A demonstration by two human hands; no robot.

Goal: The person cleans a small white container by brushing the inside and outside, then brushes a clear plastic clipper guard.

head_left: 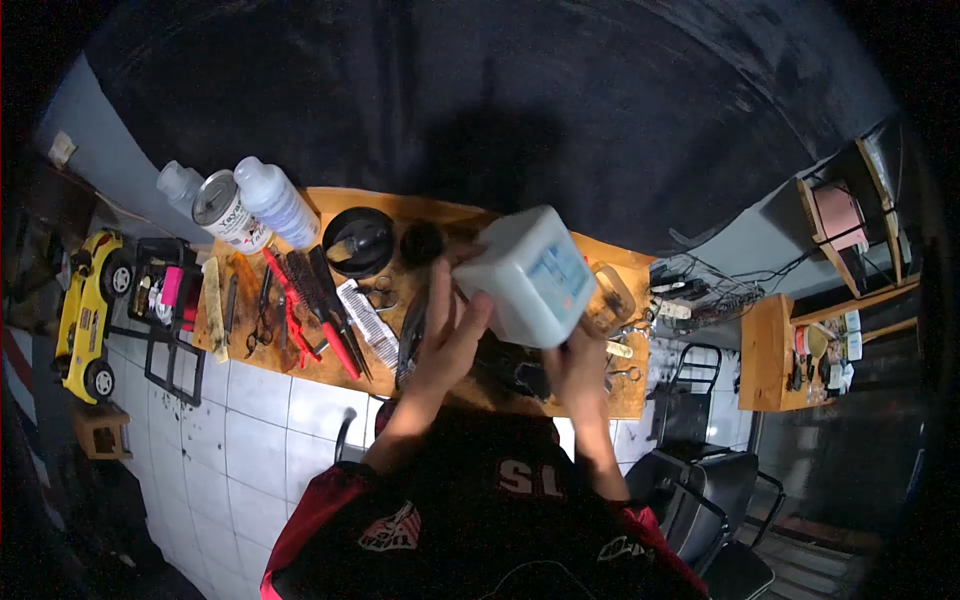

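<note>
A white box-like container [530, 285] with blue print is tilted above the wooden table [385, 207]. My left hand [447, 335] is at its left side, fingers spread, the thumb near its lower corner. My right hand [580, 370] is closed at the container's lower right edge, its fingers partly hidden and blurred. Left of my left hand lie a white comb [368, 325], a red-handled brush [335, 335] and scissors [262, 318]. A black bowl [360, 242] stands behind them.
Two clear-white bottles [277, 203] and a can [232, 212] stand at the back left. A yellow toy car [90, 317] is far left. Black chairs [700, 500] and a wooden shelf [775, 355] are to the right. Cables [730, 292] hang behind the table's right end.
</note>
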